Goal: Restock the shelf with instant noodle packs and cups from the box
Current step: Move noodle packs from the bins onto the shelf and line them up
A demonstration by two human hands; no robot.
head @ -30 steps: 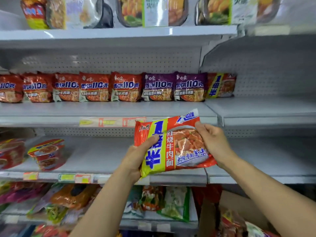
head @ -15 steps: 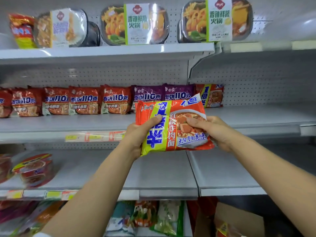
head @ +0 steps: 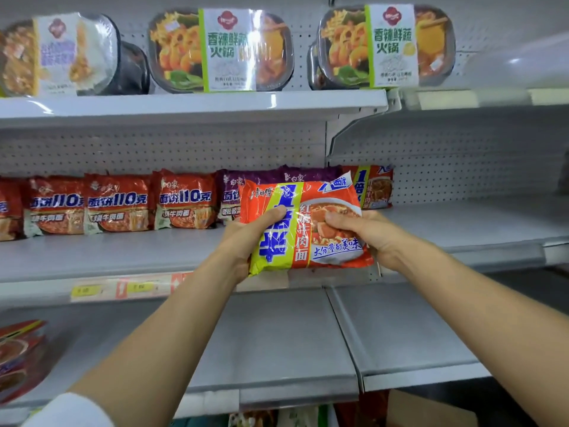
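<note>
I hold an orange instant noodle pack [head: 311,223] with a yellow and blue band in both hands, in front of the middle shelf [head: 123,257]. My left hand [head: 246,238] grips its lower left side, thumb on the front. My right hand [head: 360,232] grips its right edge, fingers curled over the front. Behind it a matching orange pack [head: 374,188] stands at the right end of a row of red packs [head: 117,203] and purple packs [head: 234,195] along the shelf's back.
Hot pot trays [head: 221,50] line the top shelf. A red noodle bowl [head: 18,355] sits at the left of the lower shelf [head: 277,349]. The right shelf bay [head: 477,229] shows bare metal. A cardboard box corner [head: 431,411] shows at bottom right.
Both hands have raised the orange pack from the lower shelf level up to the middle shelf and closer to the row of packs. The view has tilted upward.
</note>
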